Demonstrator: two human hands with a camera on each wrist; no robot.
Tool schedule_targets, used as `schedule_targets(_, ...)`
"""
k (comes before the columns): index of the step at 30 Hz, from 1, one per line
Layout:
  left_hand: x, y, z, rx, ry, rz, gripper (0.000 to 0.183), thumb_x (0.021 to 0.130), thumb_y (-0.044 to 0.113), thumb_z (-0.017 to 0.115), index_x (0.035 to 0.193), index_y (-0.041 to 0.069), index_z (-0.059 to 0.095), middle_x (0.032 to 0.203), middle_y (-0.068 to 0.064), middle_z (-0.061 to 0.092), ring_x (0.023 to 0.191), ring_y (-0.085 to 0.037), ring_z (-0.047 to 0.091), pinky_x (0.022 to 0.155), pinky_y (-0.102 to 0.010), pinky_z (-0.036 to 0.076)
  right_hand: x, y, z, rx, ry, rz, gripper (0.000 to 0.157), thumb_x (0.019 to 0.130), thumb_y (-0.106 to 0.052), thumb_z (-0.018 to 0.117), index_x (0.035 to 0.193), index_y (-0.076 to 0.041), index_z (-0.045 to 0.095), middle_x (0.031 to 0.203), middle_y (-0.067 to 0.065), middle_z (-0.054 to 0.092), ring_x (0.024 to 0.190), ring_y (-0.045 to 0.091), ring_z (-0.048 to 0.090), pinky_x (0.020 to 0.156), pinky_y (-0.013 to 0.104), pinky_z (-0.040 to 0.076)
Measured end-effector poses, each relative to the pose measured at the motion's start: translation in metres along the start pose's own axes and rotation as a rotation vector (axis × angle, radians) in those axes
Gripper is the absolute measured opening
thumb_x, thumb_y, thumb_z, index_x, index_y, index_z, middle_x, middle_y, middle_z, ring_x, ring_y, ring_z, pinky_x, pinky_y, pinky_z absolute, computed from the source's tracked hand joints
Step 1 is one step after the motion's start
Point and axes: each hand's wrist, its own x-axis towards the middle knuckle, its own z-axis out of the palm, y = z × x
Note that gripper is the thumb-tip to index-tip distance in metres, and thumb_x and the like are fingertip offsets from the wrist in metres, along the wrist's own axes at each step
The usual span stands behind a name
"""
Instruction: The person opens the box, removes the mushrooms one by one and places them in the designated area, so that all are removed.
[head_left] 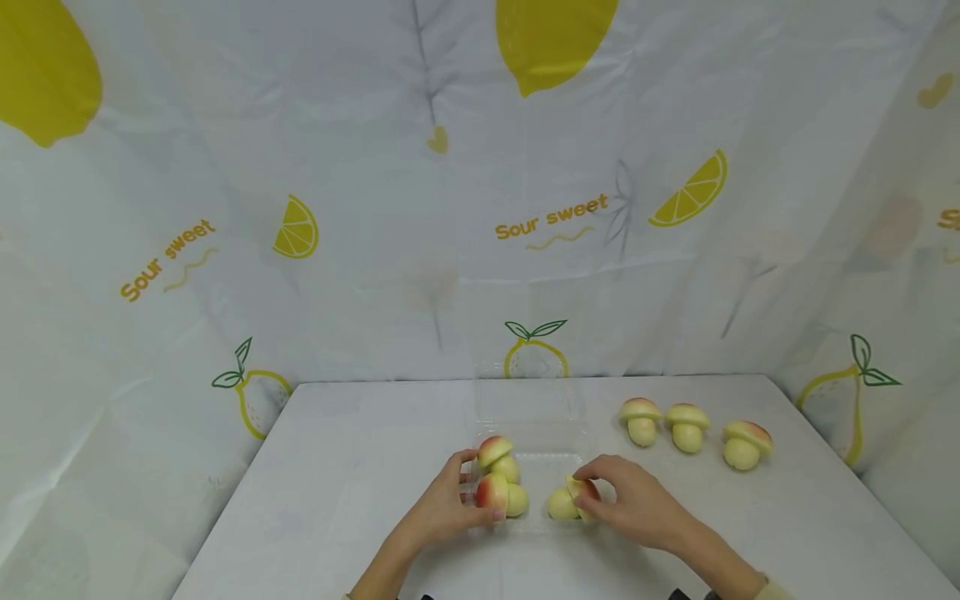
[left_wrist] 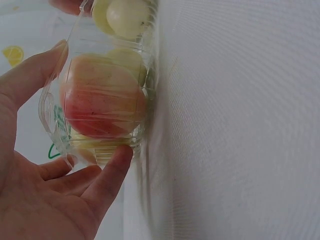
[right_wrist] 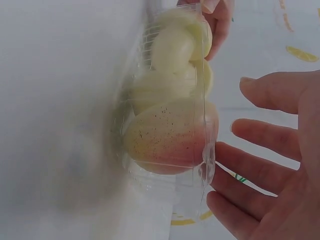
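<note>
A clear plastic box [head_left: 536, 471] stands open before me. At its left lie two mushroom-shaped pieces, pale yellow with red-blushed caps: a front one [head_left: 492, 492] and a back one [head_left: 495, 451]. My left hand [head_left: 448, 500] grips the box's left side, thumb at the front and fingers round the outer wall [left_wrist: 107, 155]. A third mushroom-shaped piece [head_left: 561, 504] lies on its side in the box's right end, cap to the right. Beside that cap is my right hand [head_left: 630, 500]; the right wrist view shows its fingers [right_wrist: 255, 165] spread, apart from the piece [right_wrist: 170, 137].
Behind the box stands its raised clear lid [head_left: 525, 400], hard to make out. Three more mushroom-shaped pieces sit at the back right of the white table [head_left: 360, 467]: one left [head_left: 641, 421], one middle [head_left: 687, 427], one right [head_left: 747, 444]. A lemon-print cloth [head_left: 375, 250] hangs behind.
</note>
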Motion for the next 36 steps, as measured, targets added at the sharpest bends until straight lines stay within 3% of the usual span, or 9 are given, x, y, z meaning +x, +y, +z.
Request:
schedule_targets(10, 0.001, -0.003, 0.0, -0.017, -0.001, 0.015, 0.092, 0.078, 0.022, 0.09, 0.149, 0.003, 0.034, 0.144, -0.03, 0.044, 0.118, -0.043, 0.06, 0.093, -0.051, 0.054, 0.008, -0.002, 0.012, 0.053, -0.008, -0.082, 0.017, 0.092, -0.024, 0.078, 0.104, -0.014, 0.071, 0.098, -0.011, 0.064, 0.087, 0.008, 0.057, 0.081, 0.037, 0.054)
schedule_targets(22, 0.002, -0.004, 0.001, -0.027, 0.005, 0.012, 0.092, 0.078, 0.021, 0.09, 0.149, 0.004, 0.034, 0.144, -0.031, 0.044, 0.117, -0.043, 0.061, 0.092, -0.05, 0.055, 0.024, 0.001, 0.02, 0.134, -0.096, -0.051, 0.028, 0.09, -0.022, 0.079, 0.111, -0.006, 0.071, 0.11, 0.002, 0.07, 0.093, 0.01, 0.06, 0.079, 0.034, 0.058)
schedule_targets(36, 0.003, -0.004, 0.0, -0.018, 0.003, 0.01, 0.094, 0.078, 0.027, 0.09, 0.149, 0.003, 0.034, 0.14, -0.03, 0.048, 0.115, -0.04, 0.063, 0.09, -0.047, 0.056, 0.035, 0.006, 0.03, 0.168, -0.086, -0.07, 0.027, 0.091, -0.018, 0.078, 0.114, -0.004, 0.072, 0.109, 0.001, 0.067, 0.096, 0.013, 0.061, 0.079, 0.033, 0.058)
